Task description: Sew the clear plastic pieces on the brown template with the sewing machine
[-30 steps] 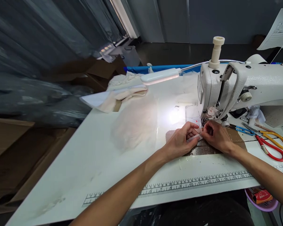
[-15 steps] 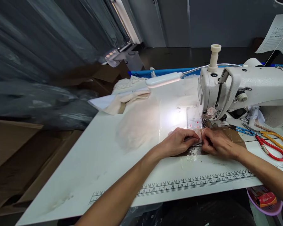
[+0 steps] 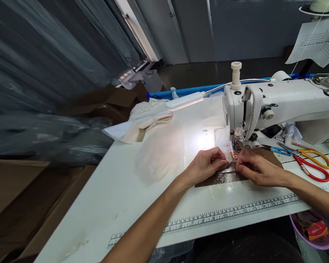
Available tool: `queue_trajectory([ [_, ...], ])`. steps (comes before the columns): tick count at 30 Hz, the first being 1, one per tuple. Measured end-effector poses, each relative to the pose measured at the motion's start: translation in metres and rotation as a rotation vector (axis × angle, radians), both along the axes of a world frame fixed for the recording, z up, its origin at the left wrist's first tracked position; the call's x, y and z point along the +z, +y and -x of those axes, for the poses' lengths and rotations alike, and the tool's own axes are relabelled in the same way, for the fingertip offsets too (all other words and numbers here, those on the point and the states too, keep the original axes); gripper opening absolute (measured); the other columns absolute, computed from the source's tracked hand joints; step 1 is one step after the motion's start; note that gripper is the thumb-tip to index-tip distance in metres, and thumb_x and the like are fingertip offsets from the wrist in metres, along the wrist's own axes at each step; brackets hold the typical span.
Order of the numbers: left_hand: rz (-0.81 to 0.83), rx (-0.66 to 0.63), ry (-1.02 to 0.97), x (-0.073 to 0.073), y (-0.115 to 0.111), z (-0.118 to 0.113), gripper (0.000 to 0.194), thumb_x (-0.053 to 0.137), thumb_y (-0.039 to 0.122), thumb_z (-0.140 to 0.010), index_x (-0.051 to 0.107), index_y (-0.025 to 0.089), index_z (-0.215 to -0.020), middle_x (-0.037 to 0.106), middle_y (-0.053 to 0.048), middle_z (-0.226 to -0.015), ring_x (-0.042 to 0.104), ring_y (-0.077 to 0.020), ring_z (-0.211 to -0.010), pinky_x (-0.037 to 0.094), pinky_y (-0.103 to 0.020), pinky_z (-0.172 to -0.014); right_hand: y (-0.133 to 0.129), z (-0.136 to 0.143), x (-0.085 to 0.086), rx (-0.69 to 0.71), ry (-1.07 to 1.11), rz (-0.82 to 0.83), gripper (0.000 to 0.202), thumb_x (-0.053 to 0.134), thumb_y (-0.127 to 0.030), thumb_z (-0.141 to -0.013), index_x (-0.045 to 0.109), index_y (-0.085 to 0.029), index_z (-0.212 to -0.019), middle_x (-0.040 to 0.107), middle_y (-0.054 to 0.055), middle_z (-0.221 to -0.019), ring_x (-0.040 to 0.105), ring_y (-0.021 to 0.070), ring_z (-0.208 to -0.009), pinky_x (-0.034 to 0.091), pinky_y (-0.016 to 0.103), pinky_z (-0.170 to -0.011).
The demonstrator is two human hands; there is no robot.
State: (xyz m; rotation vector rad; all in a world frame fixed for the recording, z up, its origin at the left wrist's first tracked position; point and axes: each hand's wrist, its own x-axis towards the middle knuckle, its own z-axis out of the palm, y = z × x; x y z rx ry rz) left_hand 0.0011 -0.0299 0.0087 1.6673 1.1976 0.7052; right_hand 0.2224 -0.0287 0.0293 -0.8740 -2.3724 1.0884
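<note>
My left hand (image 3: 207, 166) pinches the edge of a thin pale piece of fabric (image 3: 228, 156) just in front of the sewing machine's needle area. Beside it, my right hand (image 3: 259, 168) has its fingers curled together; whatever they hold, if anything, is too small to make out. A gap separates the two hands, with small red marks showing close by. Both hands rest over a brown, shiny sheet (image 3: 227, 178) on the table. The white sewing machine (image 3: 287, 100) stands right behind my right hand, its needle partly hidden by the presser parts.
Blue-handled snips (image 3: 281, 150) and red-handled scissors (image 3: 315, 171) lie to the right, near a yellow-handled pair (image 3: 318, 155). A lamp (image 3: 185, 101) lights the white table (image 3: 120, 197). Pale fabric (image 3: 161, 153) lies left. A purple basket (image 3: 322, 244) hangs below the table edge.
My right hand has moved away from my left, opening a gap between them. My left hand stays at the fabric. The camera view has shifted slightly.
</note>
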Motion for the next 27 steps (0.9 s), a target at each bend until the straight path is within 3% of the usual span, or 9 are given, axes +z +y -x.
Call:
queue_trajectory([
  [4,-0.084,-0.078,0.013,0.004,0.001,0.003,0.015,0.063,0.029,-0.083,0.064,0.016,-0.077,0.068,-0.002,-0.078,0.061,-0.0122,-0.071,0.049,-0.025,-0.066,-0.006,0.016,-0.002,0.070,0.161,-0.018,0.018,0.037,-0.027,-0.097,0.048,-0.020,-0.085,0.057,0.005,-0.089,0.052,0.0150,-0.079,0.047,0.030,-0.069],
  [7,-0.183,-0.129,0.096,0.007,0.001,0.007,0.010,0.062,0.024,-0.083,0.064,0.016,-0.077,0.068,-0.002,-0.081,0.061,-0.0128,-0.073,0.050,-0.026,-0.069,0.002,0.012,-0.018,0.061,-0.016,-0.241,0.014,0.034,-0.019,-0.094,0.046,-0.020,-0.088,0.055,0.005,-0.083,0.050,0.0167,-0.072,0.047,0.033,-0.068],
  [10,-0.307,-0.117,0.159,0.010,-0.002,0.008,0.012,0.063,0.022,-0.084,0.065,0.017,-0.073,0.068,-0.004,-0.089,0.062,-0.0137,-0.078,0.051,-0.027,-0.068,0.014,-0.013,-0.030,-0.188,-0.245,-0.399,0.015,0.035,-0.012,-0.087,0.045,-0.021,-0.083,0.054,0.008,-0.078,0.049,0.0190,-0.068,0.045,0.033,-0.064],
  [12,-0.339,-0.150,0.109,0.015,-0.007,0.003,0.014,0.069,0.028,-0.083,0.068,0.017,-0.075,0.067,-0.006,-0.100,0.063,-0.0172,-0.090,0.053,-0.027,-0.069,0.017,-0.033,-0.030,-0.285,-0.258,-0.420,0.015,0.033,-0.015,-0.090,0.044,-0.022,-0.083,0.055,0.008,-0.080,0.051,0.0197,-0.070,0.046,0.034,-0.066],
  [16,-0.291,-0.400,0.000,0.031,-0.014,-0.005,0.037,0.074,0.042,-0.081,0.068,0.021,-0.111,0.067,-0.007,-0.108,0.063,-0.0173,-0.092,0.056,-0.029,-0.073,0.009,-0.055,-0.017,-0.305,-0.183,-0.341,0.015,0.033,-0.020,-0.092,0.045,-0.022,-0.083,0.057,0.006,-0.081,0.053,0.0179,-0.067,0.045,0.031,-0.065],
  [18,-0.342,-0.376,0.054,0.035,-0.011,-0.007,0.035,0.066,0.040,-0.089,0.065,0.021,-0.119,0.068,-0.007,-0.108,0.064,-0.0151,-0.086,0.056,-0.028,-0.072,0.004,-0.056,-0.011,-0.317,-0.168,-0.303,0.015,0.034,-0.020,-0.091,0.047,-0.021,-0.083,0.058,0.005,-0.079,0.053,0.0170,-0.066,0.044,0.030,-0.064],
  [21,-0.497,-0.282,0.205,0.027,0.000,-0.010,0.023,0.054,0.030,-0.096,0.066,0.020,-0.114,0.068,-0.008,-0.111,0.065,-0.0159,-0.091,0.057,-0.030,-0.075,0.002,-0.051,-0.009,-0.307,-0.133,-0.262,0.015,0.036,-0.020,-0.091,0.049,-0.020,-0.083,0.059,0.005,-0.079,0.053,0.0160,-0.066,0.042,0.029,-0.064],
  [24,-0.562,-0.334,0.321,0.010,0.008,-0.014,0.022,0.050,0.026,-0.097,0.064,0.020,-0.113,0.066,-0.008,-0.114,0.065,-0.0186,-0.100,0.057,-0.034,-0.083,0.002,-0.043,-0.012,-0.271,-0.089,-0.242,0.013,0.039,-0.017,-0.088,0.051,-0.019,-0.083,0.060,0.005,-0.080,0.052,0.0155,-0.066,0.042,0.028,-0.064],
  [27,-0.545,-0.316,0.453,-0.003,0.009,-0.018,0.017,0.050,0.026,-0.096,0.063,0.019,-0.101,0.063,-0.008,-0.112,0.066,-0.0180,-0.091,0.057,-0.032,-0.073,0.000,-0.033,-0.015,-0.240,-0.052,-0.188,0.008,0.046,-0.018,-0.087,0.053,-0.018,-0.086,0.060,0.004,-0.078,0.053,0.0154,-0.067,0.042,0.028,-0.064],
])
